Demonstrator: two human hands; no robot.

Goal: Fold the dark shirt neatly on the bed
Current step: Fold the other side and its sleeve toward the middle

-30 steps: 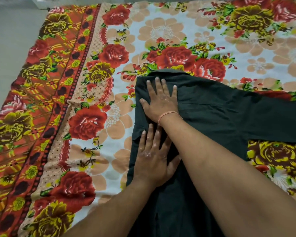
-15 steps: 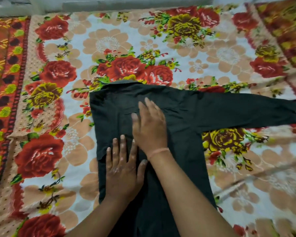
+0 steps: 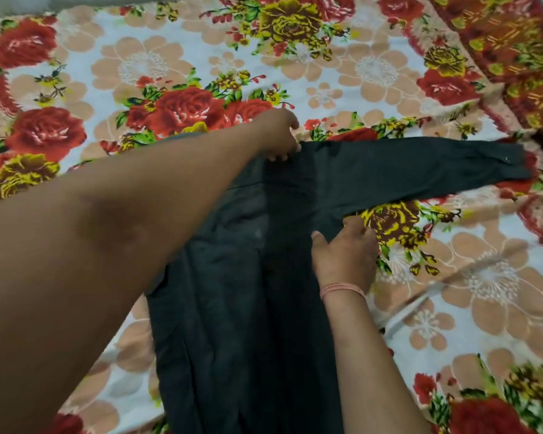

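Note:
The dark shirt (image 3: 264, 277) lies flat on the floral bed sheet (image 3: 138, 67), its body running toward me. One long sleeve (image 3: 420, 170) stretches out to the right and ends in a buttoned cuff. My left hand (image 3: 279, 136) reaches across to the shirt's top edge at the shoulder, its fingers pinched on the cloth. My right hand (image 3: 345, 252), with a pink thread at the wrist, grips the shirt's right side just under the sleeve. My left forearm hides the shirt's left shoulder.
The sheet has red and yellow roses on white, with an orange patterned border (image 3: 514, 42) at the upper right. A crease in the sheet (image 3: 420, 302) runs to the right of my right wrist.
Both hands have left the shirt's left part, where they lay flat. My left hand has moved up to the shoulder edge and my right hand to the side under the sleeve. The view has shifted right.

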